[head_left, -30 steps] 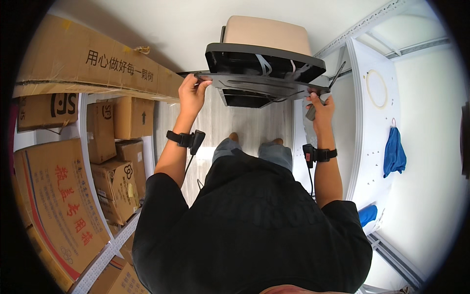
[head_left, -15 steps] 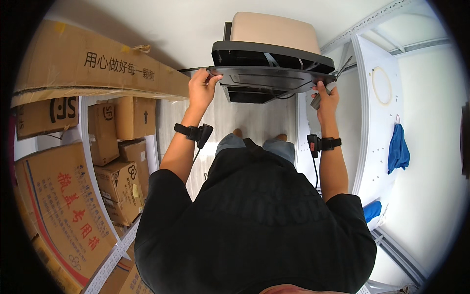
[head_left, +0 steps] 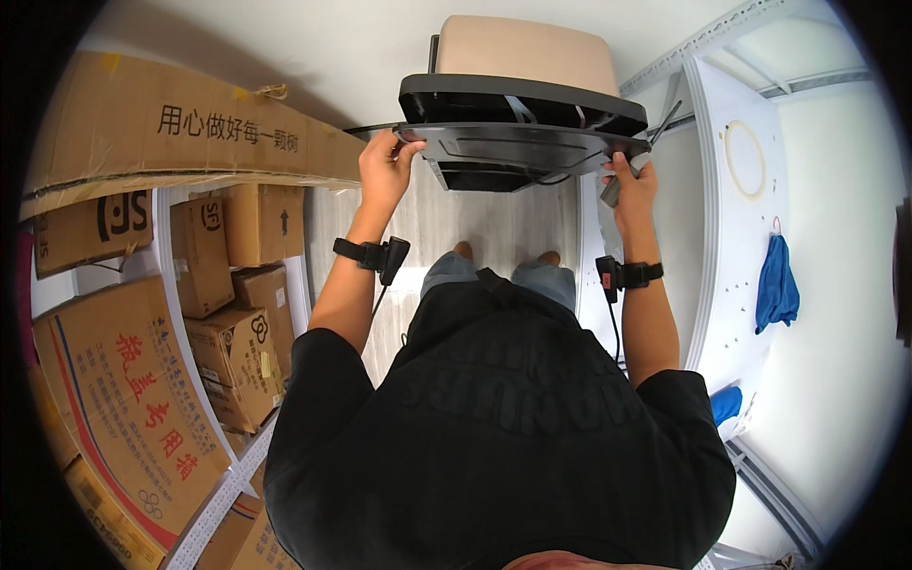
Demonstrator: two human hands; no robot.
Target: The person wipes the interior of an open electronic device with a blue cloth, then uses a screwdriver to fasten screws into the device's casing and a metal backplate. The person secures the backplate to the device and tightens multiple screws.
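The left hand is pinching the left end of a dark flat panel, its thumb and fingers closing over the edge. The right hand is gripping the panel's right end, the thumb pressing on the face. A small grey piece is showing just beside the right hand — whether its fingers are holding that too, I cannot tell.

The panel is stretching crosswise between the two hands, above the wood-look floor. Right behind it, a black-rimmed object with a beige body is standing near the pale wall; whether the panel is touching it is not clear. A dark boxy part is showing below the panel.

Each wrist is wearing a black strap with a small device. To the left, a long cardboard box is reaching toward the panel, and brown cartons are filling the shelving below it. To the right, a white perforated board is standing upright, a ring showing on it and a blue cloth hanging beside it
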